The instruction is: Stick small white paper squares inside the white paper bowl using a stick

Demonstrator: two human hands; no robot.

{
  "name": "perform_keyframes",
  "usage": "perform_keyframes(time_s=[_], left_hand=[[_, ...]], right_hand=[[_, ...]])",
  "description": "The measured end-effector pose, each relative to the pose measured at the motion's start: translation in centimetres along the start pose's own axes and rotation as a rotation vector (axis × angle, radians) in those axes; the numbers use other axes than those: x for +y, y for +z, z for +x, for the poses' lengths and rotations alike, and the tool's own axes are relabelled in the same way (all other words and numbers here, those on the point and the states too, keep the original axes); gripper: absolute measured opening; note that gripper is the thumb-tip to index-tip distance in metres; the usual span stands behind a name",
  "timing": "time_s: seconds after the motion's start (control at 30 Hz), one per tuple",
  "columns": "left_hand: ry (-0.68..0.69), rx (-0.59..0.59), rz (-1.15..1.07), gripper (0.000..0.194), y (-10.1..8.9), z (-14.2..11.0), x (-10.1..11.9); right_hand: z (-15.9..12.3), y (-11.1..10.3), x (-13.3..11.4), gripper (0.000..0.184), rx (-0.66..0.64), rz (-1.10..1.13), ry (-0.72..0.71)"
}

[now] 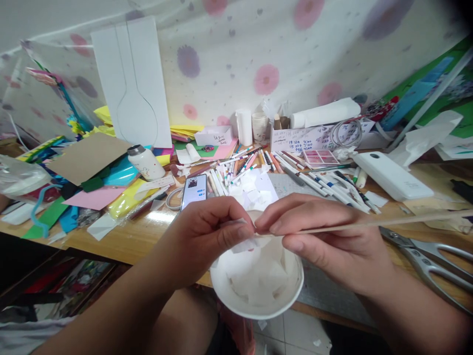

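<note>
Pinching a paper scrap point(247, 245) above the bowl point(258, 308), the left hand point(197, 241) sits beside the right hand point(340, 254), which grips a thin strip point(414, 221); uneven pulling could tear the scrap.

Blue handwritten "14", "15", "4:00" and "7:00" on the long white box point(321, 140) beyond my right fingers point(297, 212), small box's point(213, 136) writing beyond my left fingers point(223, 209) unreadable
</note>
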State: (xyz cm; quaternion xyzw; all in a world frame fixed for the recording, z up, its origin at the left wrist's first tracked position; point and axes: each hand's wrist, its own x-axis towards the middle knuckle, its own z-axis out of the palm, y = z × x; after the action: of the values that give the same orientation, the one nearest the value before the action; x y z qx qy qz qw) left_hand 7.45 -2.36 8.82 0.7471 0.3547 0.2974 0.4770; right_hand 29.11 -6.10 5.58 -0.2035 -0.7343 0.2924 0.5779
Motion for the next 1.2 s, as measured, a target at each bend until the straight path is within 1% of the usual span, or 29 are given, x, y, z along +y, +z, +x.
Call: perform_keyframes(time_s=[0.2, 0.37, 0.53, 0.7, 0.9, 1.03, 1.1, 1.13, 1.2], left_hand=[[0.024, 0.034, 0.007, 0.021, 0.08, 0.07, 0.00], [0.023, 0.055, 0.064, 0.018, 0.08, -0.09, -0.01], [0.024, 0.064, 0.054, 0.019, 0.11, -0.11, -0.01], [0.039, 0.076, 0.064, 0.018, 0.14, 0.02, -0.04], [0.052, 0.105, 0.065, 0.018, 0.17, 0.08, 0.09], [0.057, 0.108, 0.086, 0.018, 0.22, 0.23, -0.23], [0.049, 0.153, 0.121, 0.015, 0.16, 0.15, -0.52], [0.051, 0.210, 0.153, 0.015, 0.10, 0.05, -0.63], [0.076, 0.364, 0.251, 0.016, 0.01, -0.24, -0.65]], right_hand=[[-0.01, 0.04, 0.06, 0.010, 0.003, -0.016, -0.009], [0.02, 0.01, -0.05, 0.012, -0.005, -0.050, -0.006], [-0.01, 0.20, -0.03, 0.012, 0.012, 0.001, 0.037], [-0.08, 0.28, 0.10, 0.013, 0.022, 0.034, 0.027], [-0.15, 0.25, 0.05, 0.013, 0.023, 0.019, 0.044], [-0.18, 0.40, 0.10, 0.013, 0.033, 0.042, 0.044], [-0.18, 0.46, 0.15, 0.013, 0.045, 0.039, 0.032], [-0.17, 0.47, 0.16, 0.013, 0.057, 0.029, 0.030], [-0.17, 0.47, 0.18, 0.015, 0.094, 0.001, 0.033]])
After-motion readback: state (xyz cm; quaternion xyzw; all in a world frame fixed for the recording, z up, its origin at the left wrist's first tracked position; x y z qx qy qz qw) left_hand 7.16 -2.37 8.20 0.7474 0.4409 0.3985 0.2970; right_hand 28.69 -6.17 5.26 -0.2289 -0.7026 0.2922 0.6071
